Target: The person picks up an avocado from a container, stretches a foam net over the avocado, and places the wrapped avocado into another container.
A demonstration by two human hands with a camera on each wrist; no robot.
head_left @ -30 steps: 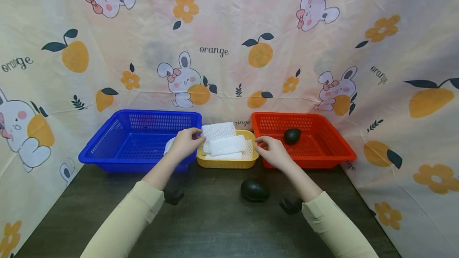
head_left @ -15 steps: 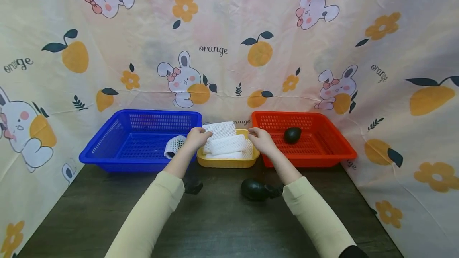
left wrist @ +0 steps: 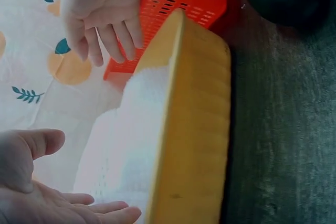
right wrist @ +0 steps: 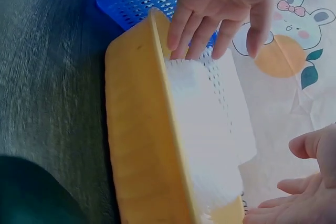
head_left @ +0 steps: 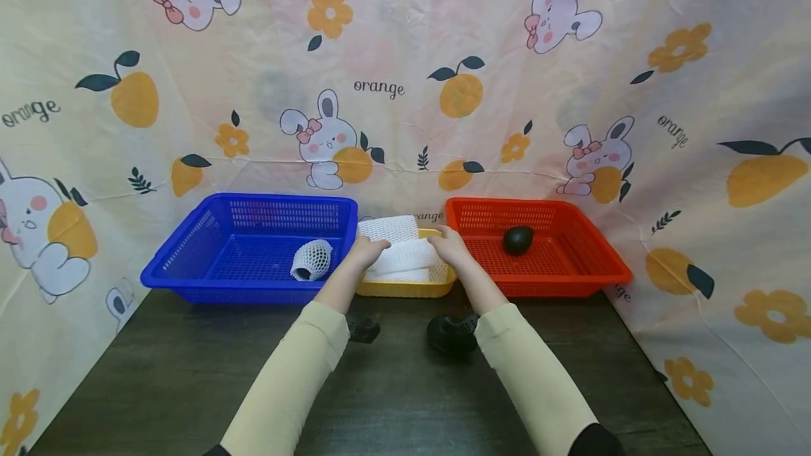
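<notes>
Hanging behind everything, a pale cloth (head_left: pixel 405 136) printed with rabbits, oranges and flowers backs the dark bench (head_left: pixel 393 400). On the bench, a blue basket (head_left: pixel 253 295) sits at the left and a red basket (head_left: pixel 538 288) at the right, with a smaller yellow tray (head_left: pixel 405 290) between them. White mesh nets (head_left: pixel 405 257) lie layered in the tray, rising past its back rim. The left hand (head_left: pixel 367 253) is over the tray's left end and the right hand (head_left: pixel 451 246) over its right end, fingers loosely extended, palms facing; whether fingertips touch the nets cannot be told. 1 dark green fruit (head_left: pixel 443 343) lies before the tray, partly covered; 1 netted piece (head_left: pixel 312 259) lies in the blue basket's right front part, and a 2nd dark fruit (head_left: pixel 518 239) near the red basket's middle.
</notes>
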